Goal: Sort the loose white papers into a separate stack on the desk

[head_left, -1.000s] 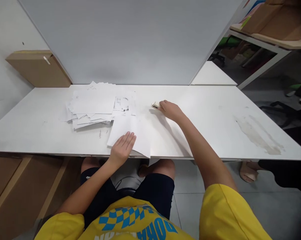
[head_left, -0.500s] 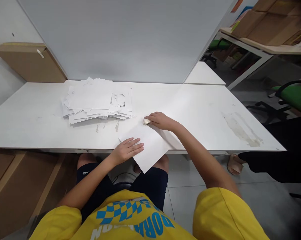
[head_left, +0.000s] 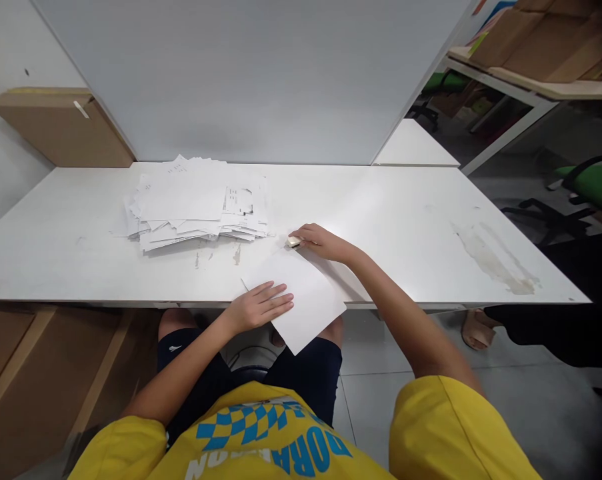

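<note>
A white sheet of paper (head_left: pixel 305 293) lies turned cornerwise over the table's front edge, its near corner hanging above my lap. My left hand (head_left: pixel 261 307) rests flat on the left part of the sheet, fingers stretched out. At the sheet's far corner, my right hand (head_left: pixel 321 241) is closed around a small cream-white stapler (head_left: pixel 294 241); its underside looks dark. Part of the stapler is hidden by my fingers. Beyond and to the left is an uneven pile of papers (head_left: pixel 181 200), some of them printed.
The white table (head_left: pixel 405 233) has a worn patch (head_left: pixel 495 260) at its right. A grey panel (head_left: pixel 255 80) stands along the back. A cardboard box (head_left: pixel 65 130) leans in the left corner. At the right are a green chair (head_left: pixel 601 187) and another person's foot (head_left: pixel 477 330).
The view has shifted slightly. Both hands keep their places on the paper and the stapler; the stapler looks slightly tilted compared with before.
</note>
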